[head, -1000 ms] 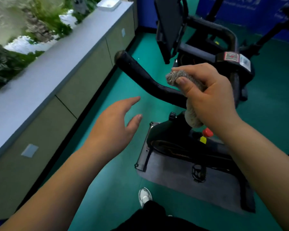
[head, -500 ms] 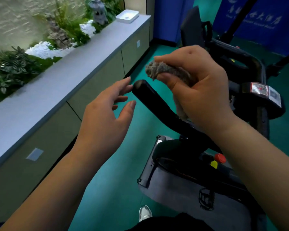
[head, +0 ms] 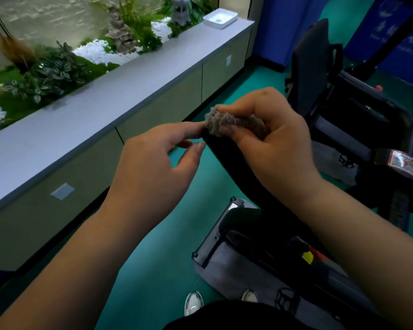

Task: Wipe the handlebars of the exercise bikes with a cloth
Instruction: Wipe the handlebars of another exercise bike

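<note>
My right hand (head: 275, 148) grips a bunched grey-brown cloth (head: 227, 123) and holds it against the tip of a black handlebar (head: 222, 153) of the exercise bike (head: 255, 234). The bar runs down to the right beneath that hand, so most of it is hidden. My left hand (head: 153, 167) hovers just left of the bar's end with loosely bent fingers, its fingertips touching or nearly touching the cloth's edge. It holds nothing.
A long grey counter (head: 105, 108) over cabinet doors runs along the left, with plants behind and a white tray (head: 221, 19) at its far end. A second bike's black seat and frame (head: 320, 75) stand at right. My shoes (head: 193, 302) stand on teal floor by a grey mat (head: 236, 275).
My right hand slid the cloth up the handlebar to its tip. My left hand rose and closed in on the bar's end. The view tilted up toward the counter.
</note>
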A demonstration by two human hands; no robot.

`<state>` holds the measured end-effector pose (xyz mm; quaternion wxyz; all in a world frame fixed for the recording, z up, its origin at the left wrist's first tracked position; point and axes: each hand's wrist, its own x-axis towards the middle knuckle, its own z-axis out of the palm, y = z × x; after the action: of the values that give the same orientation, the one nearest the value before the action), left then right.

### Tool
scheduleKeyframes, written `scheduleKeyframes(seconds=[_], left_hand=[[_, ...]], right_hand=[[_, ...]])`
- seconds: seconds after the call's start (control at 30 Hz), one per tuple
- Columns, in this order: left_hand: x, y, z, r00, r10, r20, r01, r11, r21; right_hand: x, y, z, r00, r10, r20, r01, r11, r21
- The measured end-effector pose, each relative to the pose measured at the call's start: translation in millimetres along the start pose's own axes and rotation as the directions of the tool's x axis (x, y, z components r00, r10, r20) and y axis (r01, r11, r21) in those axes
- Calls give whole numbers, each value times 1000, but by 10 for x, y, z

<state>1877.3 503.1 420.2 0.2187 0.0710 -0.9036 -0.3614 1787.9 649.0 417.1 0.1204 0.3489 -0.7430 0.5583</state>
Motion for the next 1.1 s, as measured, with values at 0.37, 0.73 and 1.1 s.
scheduleKeyframes(seconds=[0.37,0.73,1.1], left_hand=[[25,84,102,997,-23,-69,26,999,38],[0,124,119,992,-38,-118,47,996,71],[-26,141,142,989,-37,-146,50,995,82]], right_hand=[[-184,23,-123,984,170,50,-168,985,-47],[-257,16,-322,879,421,224,-402,907,-127],[-303,54,-347,871,425,247,-399,904,-152]])
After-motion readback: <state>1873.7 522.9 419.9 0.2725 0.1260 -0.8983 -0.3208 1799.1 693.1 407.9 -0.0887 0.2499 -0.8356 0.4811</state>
